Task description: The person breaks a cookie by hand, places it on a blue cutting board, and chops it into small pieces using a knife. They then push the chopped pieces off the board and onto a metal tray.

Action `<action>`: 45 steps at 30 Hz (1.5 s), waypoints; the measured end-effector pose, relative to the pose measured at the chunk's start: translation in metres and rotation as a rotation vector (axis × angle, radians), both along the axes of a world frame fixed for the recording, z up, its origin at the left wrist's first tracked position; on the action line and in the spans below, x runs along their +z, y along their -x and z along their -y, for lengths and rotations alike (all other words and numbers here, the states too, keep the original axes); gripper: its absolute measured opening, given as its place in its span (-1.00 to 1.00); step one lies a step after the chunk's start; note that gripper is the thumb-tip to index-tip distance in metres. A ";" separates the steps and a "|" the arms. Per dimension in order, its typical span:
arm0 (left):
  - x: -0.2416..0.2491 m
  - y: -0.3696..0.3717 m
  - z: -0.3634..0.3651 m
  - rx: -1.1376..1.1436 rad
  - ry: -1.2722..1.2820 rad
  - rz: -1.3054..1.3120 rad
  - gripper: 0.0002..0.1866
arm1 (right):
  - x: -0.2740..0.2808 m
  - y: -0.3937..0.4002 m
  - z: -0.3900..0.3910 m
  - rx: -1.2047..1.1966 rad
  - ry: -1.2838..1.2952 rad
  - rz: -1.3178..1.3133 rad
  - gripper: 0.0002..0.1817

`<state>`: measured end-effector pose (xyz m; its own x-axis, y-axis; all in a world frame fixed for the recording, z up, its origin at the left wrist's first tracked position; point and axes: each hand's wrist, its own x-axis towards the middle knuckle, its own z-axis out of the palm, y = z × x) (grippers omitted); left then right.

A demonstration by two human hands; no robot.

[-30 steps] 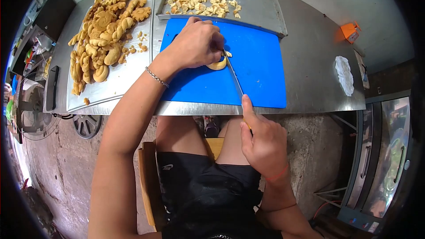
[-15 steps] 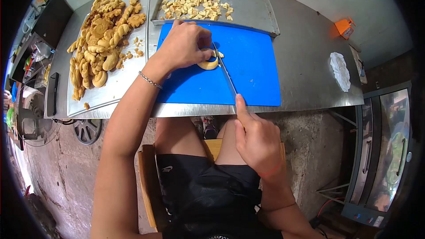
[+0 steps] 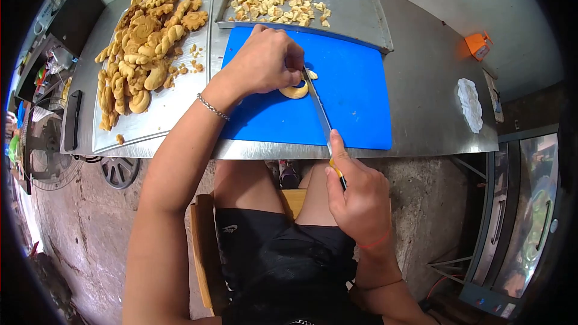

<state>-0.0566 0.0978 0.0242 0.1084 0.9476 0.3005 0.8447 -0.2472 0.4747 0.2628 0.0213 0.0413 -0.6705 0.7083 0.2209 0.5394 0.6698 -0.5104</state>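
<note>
On a blue cutting board lies a curved, golden piece of bread, with the fingers of my left hand closed on its far end. My right hand grips a long knife by its yellow and black handle. The blade points away from me, against the bread's right side and close to my left fingertips. Just right of the blade near its tip is a small pale cut piece. My left hand covers part of the bread.
Left of the board, a metal tray carries a heap of twisted and flower-shaped breads. Behind it, another tray holds small cut pieces. To the right are a crumpled white cloth and an orange scale.
The view has shifted slightly, moving the table scene to the right. The knife has drawn a little toward me, and its handle shows more. My left hand keeps hold of the bread.
</note>
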 end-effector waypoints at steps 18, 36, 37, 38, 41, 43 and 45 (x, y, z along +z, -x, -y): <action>0.004 0.000 -0.001 -0.008 0.023 0.007 -0.82 | 0.001 0.027 -0.013 -0.064 -0.059 0.263 -0.34; 0.011 0.003 0.004 0.002 0.022 -0.022 -0.75 | 0.013 0.010 -0.006 -0.118 0.099 0.136 -0.38; 0.011 0.003 0.006 0.000 0.003 -0.039 -0.76 | 0.013 0.010 -0.007 -0.119 0.102 0.143 -0.38; 0.010 0.003 0.008 -0.001 -0.023 -0.071 -0.77 | 0.012 0.010 -0.006 -0.112 0.094 0.122 -0.38; 0.008 0.004 0.011 -0.016 -0.052 -0.123 -0.82 | 0.008 0.006 -0.002 -0.085 0.068 0.053 -0.37; 0.010 0.004 0.010 -0.033 -0.005 -0.095 -0.85 | 0.007 0.005 0.001 -0.048 0.057 0.005 -0.37; 0.013 0.002 0.009 -0.030 0.044 -0.092 -0.86 | 0.007 0.004 0.004 -0.042 0.057 -0.005 -0.37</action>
<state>-0.0586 0.0889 0.0371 0.1624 0.9556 0.2458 0.8779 -0.2537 0.4061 0.2587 0.0171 0.0482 -0.6391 0.7470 0.1828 0.5635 0.6167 -0.5497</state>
